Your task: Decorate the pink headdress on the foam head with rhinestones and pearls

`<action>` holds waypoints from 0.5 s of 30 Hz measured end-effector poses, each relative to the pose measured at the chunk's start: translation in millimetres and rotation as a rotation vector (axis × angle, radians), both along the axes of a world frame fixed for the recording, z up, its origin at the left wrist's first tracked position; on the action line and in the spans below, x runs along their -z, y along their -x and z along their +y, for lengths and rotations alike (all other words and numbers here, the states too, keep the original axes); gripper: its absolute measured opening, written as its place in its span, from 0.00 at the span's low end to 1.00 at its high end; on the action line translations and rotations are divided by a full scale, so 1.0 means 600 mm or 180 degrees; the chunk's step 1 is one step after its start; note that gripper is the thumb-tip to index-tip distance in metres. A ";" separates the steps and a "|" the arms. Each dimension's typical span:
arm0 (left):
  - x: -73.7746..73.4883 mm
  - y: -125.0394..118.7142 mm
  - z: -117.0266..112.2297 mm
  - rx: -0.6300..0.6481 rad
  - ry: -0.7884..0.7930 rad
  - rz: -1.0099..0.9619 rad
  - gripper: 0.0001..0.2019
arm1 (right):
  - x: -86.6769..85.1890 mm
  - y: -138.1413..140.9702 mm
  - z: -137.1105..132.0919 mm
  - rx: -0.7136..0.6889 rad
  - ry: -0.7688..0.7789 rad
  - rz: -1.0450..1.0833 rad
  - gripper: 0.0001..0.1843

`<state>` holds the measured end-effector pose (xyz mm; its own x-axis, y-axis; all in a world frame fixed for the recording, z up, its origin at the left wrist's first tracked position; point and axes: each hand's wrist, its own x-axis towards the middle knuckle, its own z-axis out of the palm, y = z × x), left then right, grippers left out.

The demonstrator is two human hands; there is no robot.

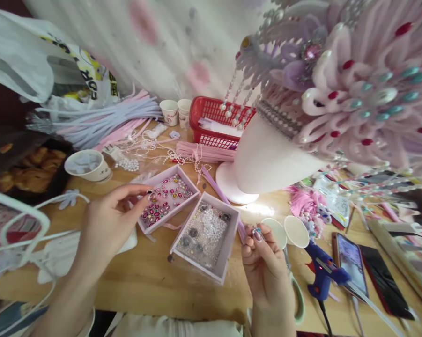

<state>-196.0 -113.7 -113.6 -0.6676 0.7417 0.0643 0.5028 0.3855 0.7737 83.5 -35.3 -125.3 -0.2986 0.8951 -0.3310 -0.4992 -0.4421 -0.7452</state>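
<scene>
My left hand (pixel 107 217) is over the near left corner of a lilac box (pixel 173 214) of pink and yellow rhinestones (pixel 166 191). Its thumb and index finger are pinched together at the tips, on something too small to name. To the right, beyond a second lilac box (pixel 233 234) with white pearl beads (pixel 212 224) and darker round beads, I hold up my right hand (pixel 269 262). Its fingers are curled, thumb against index finger, and what they grip is hidden. A purple pipe cleaner (pixel 216 186) runs behind that hand.
A white mannequin head (pixel 272 154) wears a large pink flower headdress (pixel 368 79). On the right lie a blue glue gun (pixel 321 271), a phone (pixel 351 262) and green-handled scissors (pixel 298 299). Paper cups (pixel 91 168), a red basket (pixel 214 140) and pipe cleaners (pixel 105 117) stand behind.
</scene>
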 end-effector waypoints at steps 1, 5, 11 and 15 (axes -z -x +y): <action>-0.002 0.003 0.001 -0.0032 0.0033 0.0240 0.13 | 0.002 -0.002 0.001 -0.0002 -0.0018 0.0012 0.11; -0.004 -0.003 0.023 0.0393 -0.0106 0.0162 0.12 | -0.001 0.009 0.002 -0.0230 0.0043 0.0213 0.10; 0.013 -0.023 0.062 0.0911 -0.0175 -0.0119 0.11 | -0.019 0.039 0.003 -0.0477 0.0377 0.0848 0.13; 0.005 -0.038 0.061 0.1152 -0.0223 -0.0812 0.14 | -0.027 0.051 0.005 -0.0523 0.0566 0.1105 0.14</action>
